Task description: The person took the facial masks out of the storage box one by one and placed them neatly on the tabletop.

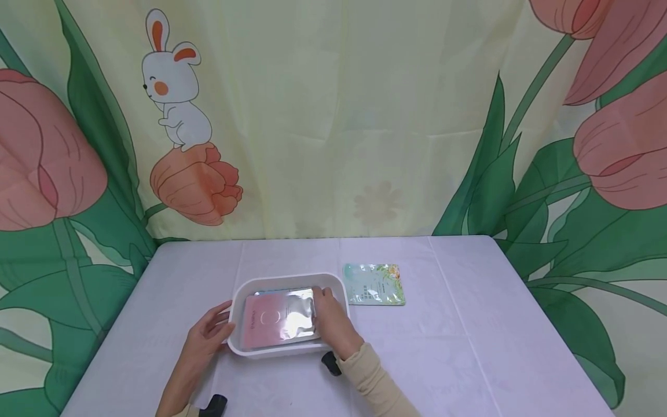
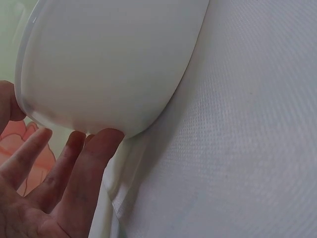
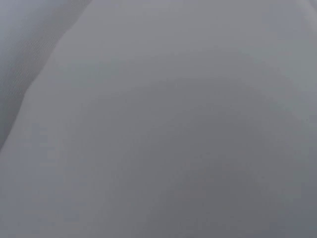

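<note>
On the table sits a white tray with flat packets stacked in it. Uppermost is a pink and silver face mask packet, and the edge of another shows behind it. My left hand rests against the tray's left end. In the left wrist view, fairly straight fingers touch the outside of the tray wall. Reaching into the tray's right end, my right hand grips the packet's right edge; its fingertips are partly hidden. Only blurred white tray surface fills the right wrist view.
A green floral packet lies flat on the table just beyond the tray's right side. White cloth covers the table. Behind it hangs a curtain printed with tulips and a rabbit.
</note>
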A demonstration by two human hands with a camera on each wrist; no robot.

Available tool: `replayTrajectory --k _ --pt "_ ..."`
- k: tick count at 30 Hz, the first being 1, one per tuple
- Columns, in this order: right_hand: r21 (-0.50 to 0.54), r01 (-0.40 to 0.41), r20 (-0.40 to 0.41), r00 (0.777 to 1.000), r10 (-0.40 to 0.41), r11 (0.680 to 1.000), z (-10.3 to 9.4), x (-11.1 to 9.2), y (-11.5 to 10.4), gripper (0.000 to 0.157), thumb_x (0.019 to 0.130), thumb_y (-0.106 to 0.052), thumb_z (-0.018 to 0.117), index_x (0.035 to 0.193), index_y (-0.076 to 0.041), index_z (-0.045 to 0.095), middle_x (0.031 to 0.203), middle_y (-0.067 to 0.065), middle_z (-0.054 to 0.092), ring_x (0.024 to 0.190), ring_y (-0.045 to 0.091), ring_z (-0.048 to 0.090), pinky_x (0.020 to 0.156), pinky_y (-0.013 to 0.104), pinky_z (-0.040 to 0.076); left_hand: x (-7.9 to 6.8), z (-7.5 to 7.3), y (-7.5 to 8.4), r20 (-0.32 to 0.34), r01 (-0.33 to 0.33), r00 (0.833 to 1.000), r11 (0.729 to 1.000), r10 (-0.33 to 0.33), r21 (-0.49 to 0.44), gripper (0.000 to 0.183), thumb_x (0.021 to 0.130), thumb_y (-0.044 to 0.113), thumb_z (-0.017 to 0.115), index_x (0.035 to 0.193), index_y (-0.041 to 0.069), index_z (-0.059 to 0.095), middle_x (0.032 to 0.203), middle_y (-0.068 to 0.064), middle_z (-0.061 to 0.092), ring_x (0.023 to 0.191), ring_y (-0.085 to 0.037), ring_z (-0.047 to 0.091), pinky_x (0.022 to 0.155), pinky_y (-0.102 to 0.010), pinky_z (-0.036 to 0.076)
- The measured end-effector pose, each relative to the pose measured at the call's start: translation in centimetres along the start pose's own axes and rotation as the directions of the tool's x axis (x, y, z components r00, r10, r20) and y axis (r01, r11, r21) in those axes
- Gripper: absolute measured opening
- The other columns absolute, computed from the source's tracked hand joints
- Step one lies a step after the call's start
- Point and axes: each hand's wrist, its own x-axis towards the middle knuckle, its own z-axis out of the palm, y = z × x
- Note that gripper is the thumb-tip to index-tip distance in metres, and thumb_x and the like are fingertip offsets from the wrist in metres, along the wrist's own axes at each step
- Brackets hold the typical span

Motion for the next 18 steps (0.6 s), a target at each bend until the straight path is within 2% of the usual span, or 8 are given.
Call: replayTrajectory --k 5,7,9,11,12,14,18 --pt "0.085 0.003 0.015 1.0 -0.004 0.996 0.1 0.19 0.24 0.07 0.079 0.011 0.069 0.142 0.01 0.038 0.123 0.028 0.059 0.108 0.038 0.064 0.096 0.046 0.053 -0.11 0.01 0.11 0.0 0.0 1.0 1.0 0.0 0.006 0.062 0.094 0.038 0.067 0.149 0.024 0.042 0.146 -0.013 0.051 0.104 0.006 0.06 0.08 -0.023 0.056" --pt "0.116 0.021 0.009 1.0 -0.022 0.993 0.12 0.16 0.4 0.071 0.079 0.012 0.068 0.143 0.011 0.036 0.126 0.029 0.059 0.114 0.04 0.062 0.1 0.047 0.051 -0.11 0.0 0.11 0.002 0.005 1.0 1.0 -0.005 0.007 0.062 0.095 0.038 0.067 0.149 0.024 0.041 0.146 -0.014 0.05 0.112 -0.004 0.061 0.08 -0.023 0.056" --pt "0.132 0.04 0.003 0.999 -0.041 0.99 0.1 0.15 0.59 0.07 0.079 0.011 0.069 0.141 0.01 0.036 0.115 0.024 0.064 0.105 0.035 0.065 0.094 0.044 0.054 -0.07 -0.01 0.08 0.002 0.009 1.0 1.0 -0.009 0.005 0.062 0.095 0.037 0.067 0.149 0.024 0.041 0.146 -0.014 0.05 0.118 -0.012 0.061 0.08 -0.023 0.056" --pt "0.158 0.054 0.004 0.998 -0.055 0.986 0.02 0.16 0.73 0.064 0.08 0.009 0.07 0.137 0.008 0.039 0.1 0.016 0.066 0.089 0.027 0.065 0.081 0.038 0.056 -0.03 -0.01 0.05 0.001 0.014 1.0 1.0 -0.014 0.005 0.062 0.095 0.036 0.067 0.149 0.024 0.04 0.147 -0.014 0.05 0.122 -0.019 0.059 0.08 -0.023 0.056" --pt "0.168 0.057 0.007 0.998 -0.059 0.984 -0.03 0.19 0.76 0.059 0.081 0.007 0.07 0.133 0.007 0.041 0.093 0.011 0.064 0.082 0.021 0.063 0.075 0.034 0.055 -0.01 -0.01 0.03 0.002 0.016 1.0 1.0 -0.016 0.005 0.062 0.095 0.036 0.066 0.15 0.024 0.04 0.147 -0.014 0.05 0.125 -0.023 0.058 0.08 -0.024 0.056" --pt "0.188 0.052 0.018 0.998 -0.057 0.981 -0.09 0.32 0.8 0.05 0.083 0.005 0.07 0.127 0.003 0.046 0.081 0.003 0.058 0.07 0.013 0.053 0.062 0.028 0.049 0.02 -0.01 0.0 0.001 0.016 1.0 1.0 -0.016 0.002 0.061 0.095 0.036 0.067 0.149 0.024 0.04 0.147 -0.014 0.05 0.124 -0.022 0.058 0.08 -0.024 0.056" --pt "0.229 0.053 0.04 0.997 -0.064 0.972 -0.19 0.43 0.73 0.042 0.083 0.005 0.067 0.123 0.003 0.054 0.088 0.007 0.066 0.073 0.011 0.057 0.063 0.024 0.05 0.05 0.03 -0.09 0.004 0.017 1.0 1.0 -0.017 0.001 0.062 0.095 0.037 0.066 0.15 0.024 0.04 0.147 -0.014 0.049 0.127 -0.026 0.056 0.081 -0.023 0.056"
